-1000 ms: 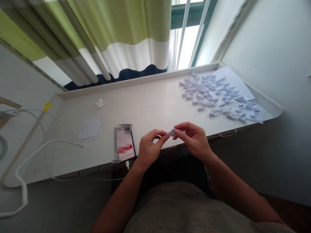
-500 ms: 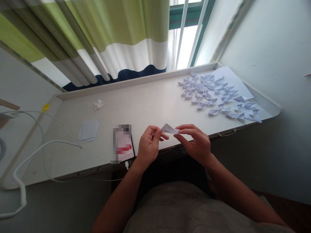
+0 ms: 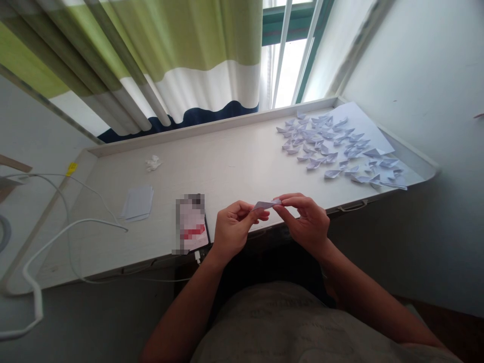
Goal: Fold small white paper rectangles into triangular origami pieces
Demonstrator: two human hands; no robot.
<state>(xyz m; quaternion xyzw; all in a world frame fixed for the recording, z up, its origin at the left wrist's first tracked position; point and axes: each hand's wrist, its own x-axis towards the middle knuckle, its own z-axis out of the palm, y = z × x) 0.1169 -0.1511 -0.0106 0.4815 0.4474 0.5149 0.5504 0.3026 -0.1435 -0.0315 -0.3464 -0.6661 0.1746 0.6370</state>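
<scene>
A small folded piece of white paper (image 3: 265, 204) is held between my two hands above the front edge of the desk. My left hand (image 3: 235, 228) pinches its left end between thumb and fingers. At its right end, the thumb and fingertips of my right hand (image 3: 304, 220) are closed on the paper. The fingers cover both ends, so only the slim, pointed middle shows. Many small folded paper boats (image 3: 321, 135) lie spread over the right part of the desk.
A white sheet (image 3: 365, 126) lies under some boats. Left of my hands are a phone (image 3: 194, 227) with a charging cable, a stack of paper slips (image 3: 138, 203) and a crumpled white scrap (image 3: 153, 163). A white cable (image 3: 32, 282) loops at far left. Raised rims edge the desk (image 3: 227, 171).
The folded paper has turned in my fingers, from a broad upright triangle to a narrower, flatter shape. My left hand has shifted slightly; both hands keep hold.
</scene>
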